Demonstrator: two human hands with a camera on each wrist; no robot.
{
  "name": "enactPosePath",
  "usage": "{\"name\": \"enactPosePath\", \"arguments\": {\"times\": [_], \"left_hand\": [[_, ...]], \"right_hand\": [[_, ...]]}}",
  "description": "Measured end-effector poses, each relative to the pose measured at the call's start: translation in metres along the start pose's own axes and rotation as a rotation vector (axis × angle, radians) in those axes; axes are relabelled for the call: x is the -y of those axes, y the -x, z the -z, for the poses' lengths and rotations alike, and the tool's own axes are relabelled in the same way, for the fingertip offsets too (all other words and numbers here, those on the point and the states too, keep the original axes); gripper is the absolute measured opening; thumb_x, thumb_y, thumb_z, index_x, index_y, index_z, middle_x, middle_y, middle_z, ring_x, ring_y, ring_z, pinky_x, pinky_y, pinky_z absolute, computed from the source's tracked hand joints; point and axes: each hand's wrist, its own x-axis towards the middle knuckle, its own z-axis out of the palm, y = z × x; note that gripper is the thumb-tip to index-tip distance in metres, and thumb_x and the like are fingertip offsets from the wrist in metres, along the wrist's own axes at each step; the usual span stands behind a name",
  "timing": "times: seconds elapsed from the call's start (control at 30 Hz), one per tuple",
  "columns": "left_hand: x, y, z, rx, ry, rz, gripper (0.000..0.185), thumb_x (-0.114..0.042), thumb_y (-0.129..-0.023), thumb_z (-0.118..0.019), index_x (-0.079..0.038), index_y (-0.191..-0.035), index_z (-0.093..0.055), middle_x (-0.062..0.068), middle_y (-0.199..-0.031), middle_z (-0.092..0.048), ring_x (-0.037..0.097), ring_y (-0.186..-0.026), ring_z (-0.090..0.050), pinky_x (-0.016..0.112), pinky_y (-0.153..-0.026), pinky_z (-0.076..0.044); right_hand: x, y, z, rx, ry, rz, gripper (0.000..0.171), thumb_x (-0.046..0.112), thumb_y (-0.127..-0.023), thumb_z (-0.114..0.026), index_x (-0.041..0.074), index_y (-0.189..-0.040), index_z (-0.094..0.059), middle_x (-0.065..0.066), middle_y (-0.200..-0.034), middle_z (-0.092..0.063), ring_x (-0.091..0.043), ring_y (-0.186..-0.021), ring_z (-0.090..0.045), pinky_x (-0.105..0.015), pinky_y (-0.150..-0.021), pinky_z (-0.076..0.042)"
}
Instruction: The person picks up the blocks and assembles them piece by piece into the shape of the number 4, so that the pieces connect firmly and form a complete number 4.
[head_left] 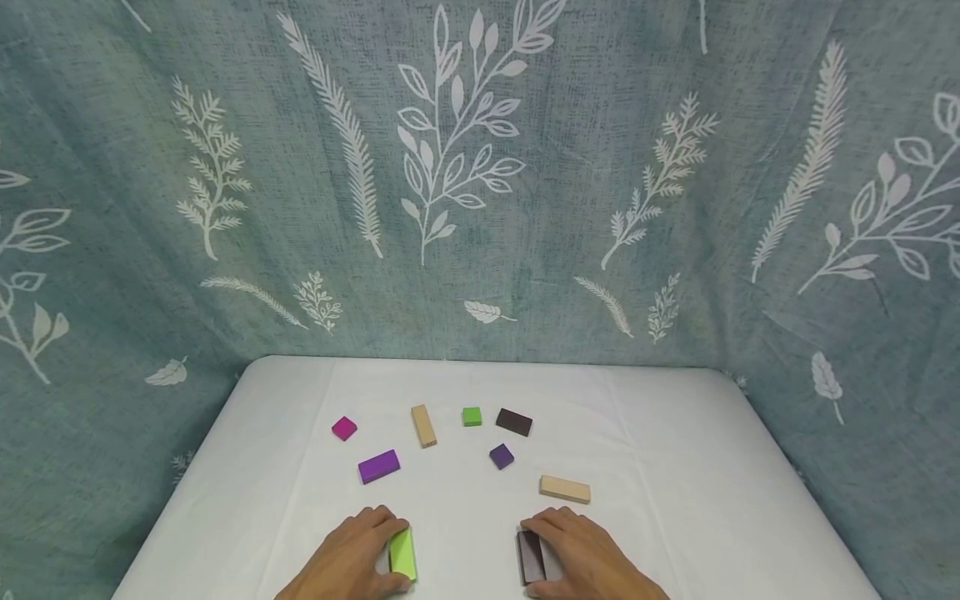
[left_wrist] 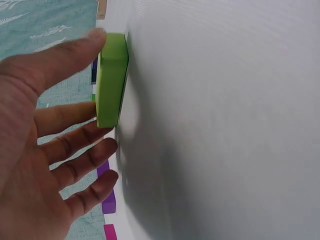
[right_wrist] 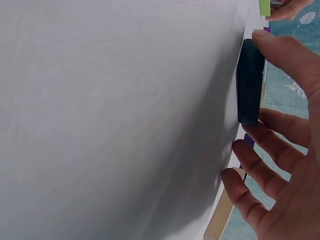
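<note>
Near the front of the white table, my left hand (head_left: pixel 352 552) grips a lime green block (head_left: pixel 402 555) by its ends, thumb on the near end and fingers at the far one. The left wrist view shows the same green block (left_wrist: pixel 112 85) at the cloth, the other fingers spread below it. To the right, my right hand (head_left: pixel 588 554) pinches a dark brown block (head_left: pixel 532 557) lengthwise in the same way. It looks almost black in the right wrist view, where the dark block (right_wrist: pixel 250 82) sits between thumb and fingertips.
Beyond the hands lie a purple block (head_left: pixel 378 467), a magenta block (head_left: pixel 344 428), a tan block (head_left: pixel 423 426), a green cube (head_left: pixel 472 417), a dark brown block (head_left: pixel 514 422), an indigo cube (head_left: pixel 502 456) and another tan block (head_left: pixel 565 489). A patterned teal curtain (head_left: pixel 540 317) hangs behind the table.
</note>
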Motion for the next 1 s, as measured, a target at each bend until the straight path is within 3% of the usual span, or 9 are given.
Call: {"name": "enactPosePath", "arguments": {"times": [0.27, 0.47, 0.63, 1.0], "left_hand": [[-0.004, -0.005, -0.005, -0.103, -0.01, -0.061, 0.066, -0.052, -0.074, -0.084, -0.009, -0.122, -0.069, -0.002, -0.112, -0.062, 0.012, -0.096, -0.054, 0.039, -0.085, -0.051], [-0.008, -0.011, -0.005, -0.088, 0.002, -0.063, 0.066, -0.053, -0.076, -0.082, -0.01, -0.124, -0.068, -0.002, -0.114, -0.062, 0.013, -0.099, -0.055, 0.041, -0.088, -0.05], [-0.009, -0.019, -0.006, -0.066, 0.009, -0.055, 0.064, -0.053, -0.08, -0.079, -0.011, -0.126, -0.068, -0.004, -0.116, -0.061, 0.013, -0.1, -0.054, 0.042, -0.09, -0.05], [-0.015, -0.035, -0.007, -0.091, -0.013, -0.088, 0.063, -0.051, -0.081, -0.08, -0.012, -0.129, -0.068, -0.003, -0.114, -0.062, 0.012, -0.095, -0.054, 0.039, -0.085, -0.051]], "right_hand": [[0.001, -0.001, -0.001, -0.021, -0.001, 0.012, 0.059, 0.05, -0.077, -0.083, 0.019, -0.123, -0.066, 0.012, -0.118, -0.061, -0.007, -0.102, -0.056, -0.034, -0.085, -0.051], [0.005, -0.003, -0.002, -0.033, -0.018, 0.028, 0.057, 0.049, -0.076, -0.084, 0.02, -0.121, -0.066, 0.013, -0.115, -0.061, -0.005, -0.098, -0.054, -0.032, -0.083, -0.05], [0.01, -0.007, -0.003, 0.015, -0.05, 0.0, 0.058, 0.053, -0.078, -0.082, 0.021, -0.124, -0.066, 0.014, -0.115, -0.058, -0.004, -0.099, -0.053, -0.032, -0.084, -0.05], [0.02, -0.015, -0.01, 0.035, -0.048, 0.029, 0.063, 0.063, -0.082, -0.074, 0.019, -0.127, -0.067, 0.012, -0.114, -0.057, -0.004, -0.1, -0.053, -0.03, -0.082, -0.05]]}}
